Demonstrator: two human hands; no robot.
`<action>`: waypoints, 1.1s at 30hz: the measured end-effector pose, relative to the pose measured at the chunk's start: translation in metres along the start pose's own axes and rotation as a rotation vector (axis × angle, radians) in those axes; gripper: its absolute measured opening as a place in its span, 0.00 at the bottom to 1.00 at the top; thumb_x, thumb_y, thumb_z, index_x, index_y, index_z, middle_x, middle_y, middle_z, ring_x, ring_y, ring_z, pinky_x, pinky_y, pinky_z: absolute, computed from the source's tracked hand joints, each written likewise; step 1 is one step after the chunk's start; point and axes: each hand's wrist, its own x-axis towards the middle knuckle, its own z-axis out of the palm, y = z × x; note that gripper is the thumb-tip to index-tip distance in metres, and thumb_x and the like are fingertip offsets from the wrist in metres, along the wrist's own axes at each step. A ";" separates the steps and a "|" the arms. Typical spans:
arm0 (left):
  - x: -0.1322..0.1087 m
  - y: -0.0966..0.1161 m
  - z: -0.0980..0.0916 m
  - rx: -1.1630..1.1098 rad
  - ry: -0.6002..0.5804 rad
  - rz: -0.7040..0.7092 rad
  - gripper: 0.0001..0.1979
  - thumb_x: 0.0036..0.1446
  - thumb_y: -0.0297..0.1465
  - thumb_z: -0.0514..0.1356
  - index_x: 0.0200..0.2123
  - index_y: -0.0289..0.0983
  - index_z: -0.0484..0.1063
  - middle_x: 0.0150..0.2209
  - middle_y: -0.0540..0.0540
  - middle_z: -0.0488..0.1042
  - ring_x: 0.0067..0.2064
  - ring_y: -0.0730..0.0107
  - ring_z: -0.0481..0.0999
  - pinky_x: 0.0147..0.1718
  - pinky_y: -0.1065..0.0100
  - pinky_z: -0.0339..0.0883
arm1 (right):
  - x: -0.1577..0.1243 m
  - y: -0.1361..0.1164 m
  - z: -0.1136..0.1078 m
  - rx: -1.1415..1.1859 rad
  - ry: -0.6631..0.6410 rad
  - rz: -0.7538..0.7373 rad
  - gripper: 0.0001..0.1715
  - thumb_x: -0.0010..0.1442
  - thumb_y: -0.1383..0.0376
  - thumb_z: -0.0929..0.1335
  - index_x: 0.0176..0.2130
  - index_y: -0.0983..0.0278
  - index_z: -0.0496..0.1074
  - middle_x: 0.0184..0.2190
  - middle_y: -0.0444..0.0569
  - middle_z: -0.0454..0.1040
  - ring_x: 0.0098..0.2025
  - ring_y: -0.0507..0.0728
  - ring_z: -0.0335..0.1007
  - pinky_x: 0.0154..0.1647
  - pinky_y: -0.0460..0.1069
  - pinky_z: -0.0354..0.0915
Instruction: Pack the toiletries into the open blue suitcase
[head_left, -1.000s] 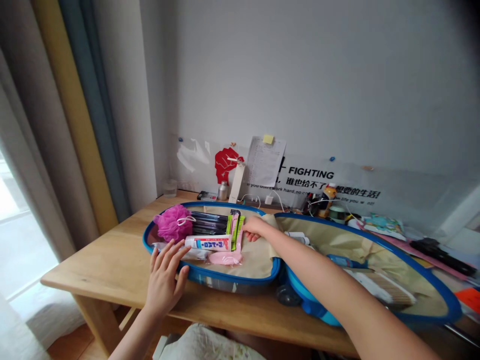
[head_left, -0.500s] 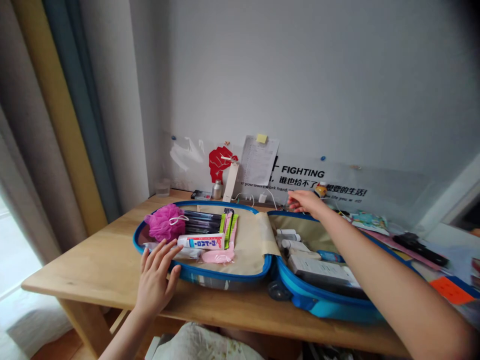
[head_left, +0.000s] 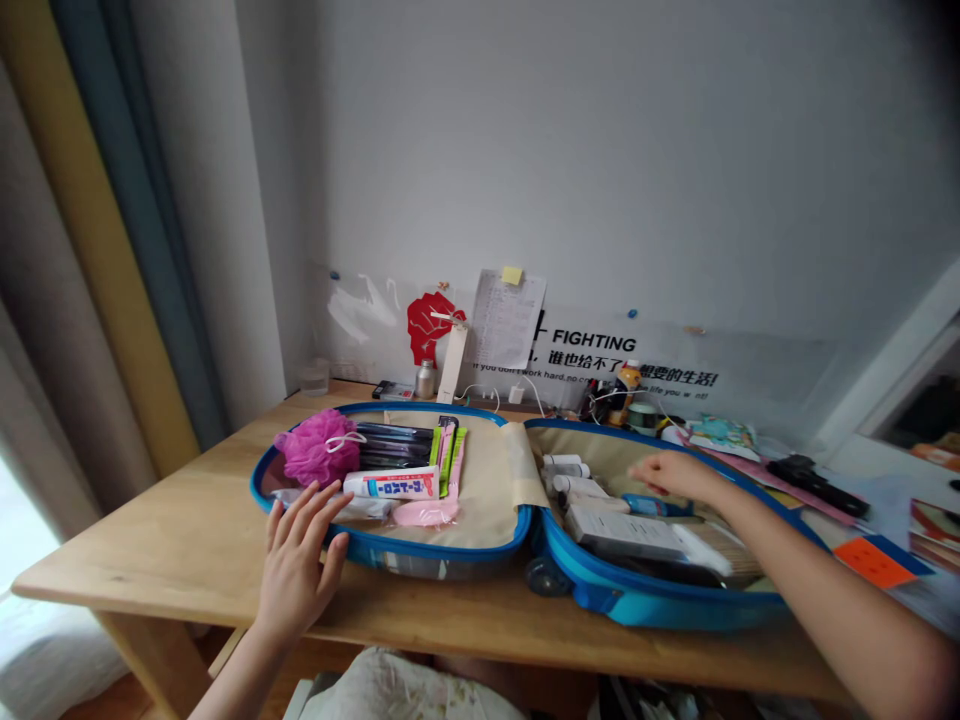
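Observation:
An open blue suitcase point(head_left: 450, 566) lies on a wooden table. Its left half holds a pink bath puff point(head_left: 319, 447), dark packaged items point(head_left: 395, 447), a toothpaste tube point(head_left: 391, 484), green and pink packets point(head_left: 448, 460) and a pink wrapped item point(head_left: 426, 513). My left hand point(head_left: 304, 545), fingers spread, rests at the near left rim beside the toothpaste. In the right half are white-capped bottles point(head_left: 566, 468), a grey box point(head_left: 622, 532) and a blue tube point(head_left: 656, 507). My right hand point(head_left: 664, 473) hovers just above the blue tube, its fingers curled; anything between them is too small to tell.
Behind the suitcase stand a small metal bottle point(head_left: 424, 379), a white lamp-like stand point(head_left: 451, 365), a charger point(head_left: 516, 394) and a yellow bottle point(head_left: 624, 392). Papers and a black object point(head_left: 817, 488) lie at the right. Curtains point(head_left: 112, 200) hang at the left.
My right hand has come down and to the right, from the suitcase's back edge to over its right half. My left hand stays at the rim. The view has shifted slightly.

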 end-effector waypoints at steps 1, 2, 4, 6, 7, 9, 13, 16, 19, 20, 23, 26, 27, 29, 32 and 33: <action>0.000 0.000 0.000 0.002 0.003 0.006 0.21 0.65 0.33 0.51 0.60 0.43 0.67 0.56 0.41 0.75 0.63 0.55 0.67 0.68 0.52 0.42 | -0.004 0.003 0.002 -0.014 -0.034 -0.021 0.22 0.56 0.51 0.68 0.20 0.63 0.69 0.21 0.55 0.75 0.28 0.58 0.72 0.34 0.51 0.66; 0.001 0.001 0.000 0.003 0.004 0.011 0.20 0.65 0.33 0.51 0.59 0.42 0.68 0.56 0.41 0.75 0.63 0.55 0.67 0.68 0.52 0.42 | -0.008 0.005 0.004 -0.020 -0.069 -0.043 0.18 0.53 0.53 0.69 0.21 0.63 0.71 0.25 0.55 0.77 0.32 0.59 0.74 0.36 0.50 0.67; 0.001 0.001 -0.001 0.004 0.004 0.015 0.20 0.65 0.33 0.51 0.59 0.42 0.68 0.56 0.41 0.75 0.63 0.55 0.67 0.68 0.52 0.42 | -0.016 0.008 0.008 -0.022 -0.128 -0.080 0.09 0.49 0.58 0.71 0.29 0.62 0.75 0.34 0.53 0.81 0.40 0.60 0.77 0.43 0.49 0.69; 0.001 0.001 -0.001 0.003 0.003 0.013 0.20 0.65 0.33 0.51 0.59 0.42 0.68 0.56 0.41 0.75 0.63 0.55 0.67 0.68 0.52 0.42 | -0.022 0.011 0.012 -0.027 -0.167 -0.093 0.15 0.45 0.63 0.71 0.37 0.61 0.77 0.43 0.52 0.81 0.47 0.61 0.77 0.50 0.49 0.69; 0.000 0.001 0.000 0.003 0.003 0.009 0.20 0.65 0.32 0.51 0.59 0.42 0.68 0.57 0.41 0.74 0.63 0.55 0.67 0.68 0.52 0.43 | -0.025 0.012 0.013 -0.032 -0.185 -0.095 0.19 0.44 0.64 0.71 0.39 0.60 0.77 0.46 0.52 0.80 0.50 0.62 0.76 0.53 0.50 0.68; 0.000 0.000 0.000 0.001 0.002 0.003 0.21 0.65 0.33 0.51 0.60 0.43 0.68 0.57 0.42 0.74 0.63 0.55 0.67 0.68 0.52 0.43 | -0.029 0.014 0.014 -0.043 -0.224 -0.098 0.24 0.41 0.66 0.71 0.42 0.60 0.77 0.48 0.52 0.80 0.52 0.63 0.76 0.57 0.52 0.67; -0.001 -0.002 0.000 -0.006 -0.009 -0.010 0.22 0.65 0.33 0.52 0.61 0.44 0.67 0.57 0.42 0.75 0.62 0.55 0.68 0.68 0.52 0.43 | -0.036 0.014 0.016 -0.061 -0.291 -0.124 0.28 0.39 0.69 0.71 0.43 0.57 0.78 0.45 0.50 0.81 0.50 0.64 0.77 0.54 0.52 0.70; -0.001 -0.002 0.001 -0.006 -0.013 -0.010 0.22 0.65 0.33 0.52 0.61 0.43 0.67 0.56 0.42 0.75 0.63 0.54 0.67 0.68 0.51 0.42 | -0.039 0.011 0.020 -0.080 -0.299 -0.138 0.28 0.39 0.69 0.71 0.43 0.56 0.78 0.44 0.51 0.81 0.48 0.64 0.77 0.50 0.52 0.71; -0.001 -0.001 0.001 -0.008 -0.008 -0.012 0.22 0.65 0.33 0.51 0.61 0.44 0.67 0.56 0.42 0.75 0.63 0.54 0.67 0.68 0.51 0.42 | -0.040 0.009 0.023 -0.111 -0.285 -0.138 0.29 0.38 0.69 0.71 0.44 0.55 0.78 0.44 0.49 0.80 0.49 0.65 0.76 0.51 0.54 0.71; -0.002 -0.002 0.001 -0.010 -0.007 -0.016 0.22 0.65 0.33 0.51 0.61 0.44 0.67 0.57 0.42 0.75 0.63 0.55 0.67 0.68 0.51 0.42 | -0.040 0.009 0.023 -0.122 -0.280 -0.139 0.30 0.38 0.69 0.71 0.44 0.55 0.78 0.44 0.48 0.80 0.49 0.65 0.76 0.51 0.54 0.71; -0.002 -0.002 0.001 -0.011 -0.010 -0.017 0.22 0.65 0.33 0.51 0.61 0.44 0.67 0.57 0.42 0.75 0.63 0.55 0.67 0.68 0.51 0.42 | -0.041 0.009 0.023 -0.148 -0.268 -0.140 0.30 0.40 0.67 0.72 0.45 0.55 0.78 0.46 0.49 0.80 0.50 0.65 0.76 0.53 0.54 0.70; -0.002 -0.002 0.001 -0.010 0.000 0.000 0.21 0.65 0.33 0.52 0.60 0.43 0.68 0.56 0.42 0.75 0.63 0.55 0.66 0.68 0.52 0.42 | -0.037 0.006 0.023 -0.149 -0.257 -0.135 0.30 0.43 0.63 0.73 0.49 0.57 0.78 0.50 0.52 0.79 0.53 0.65 0.76 0.56 0.53 0.69; -0.001 -0.002 0.001 -0.009 0.002 0.005 0.21 0.65 0.33 0.52 0.59 0.43 0.68 0.56 0.41 0.75 0.63 0.55 0.66 0.68 0.52 0.42 | -0.034 0.004 0.023 -0.146 -0.241 -0.137 0.31 0.46 0.60 0.73 0.51 0.59 0.77 0.53 0.53 0.77 0.55 0.66 0.74 0.58 0.53 0.68; -0.001 -0.001 0.001 -0.008 0.007 0.005 0.20 0.65 0.32 0.52 0.59 0.43 0.68 0.57 0.41 0.75 0.63 0.55 0.67 0.68 0.52 0.42 | -0.025 -0.004 0.025 -0.137 -0.187 -0.142 0.35 0.52 0.54 0.70 0.58 0.62 0.72 0.60 0.58 0.71 0.60 0.67 0.71 0.61 0.55 0.66; -0.001 0.000 0.000 -0.007 0.000 -0.008 0.21 0.65 0.33 0.51 0.60 0.43 0.68 0.57 0.42 0.75 0.63 0.54 0.67 0.68 0.51 0.42 | -0.006 -0.021 0.028 -0.135 -0.111 -0.161 0.40 0.59 0.51 0.67 0.65 0.65 0.63 0.65 0.62 0.64 0.63 0.69 0.66 0.63 0.57 0.64; -0.001 0.000 0.000 -0.007 -0.004 -0.016 0.21 0.65 0.33 0.51 0.60 0.44 0.68 0.57 0.42 0.75 0.63 0.54 0.67 0.68 0.51 0.42 | 0.001 -0.028 0.029 -0.137 -0.097 -0.171 0.40 0.60 0.51 0.66 0.66 0.64 0.62 0.66 0.62 0.64 0.64 0.68 0.65 0.62 0.57 0.64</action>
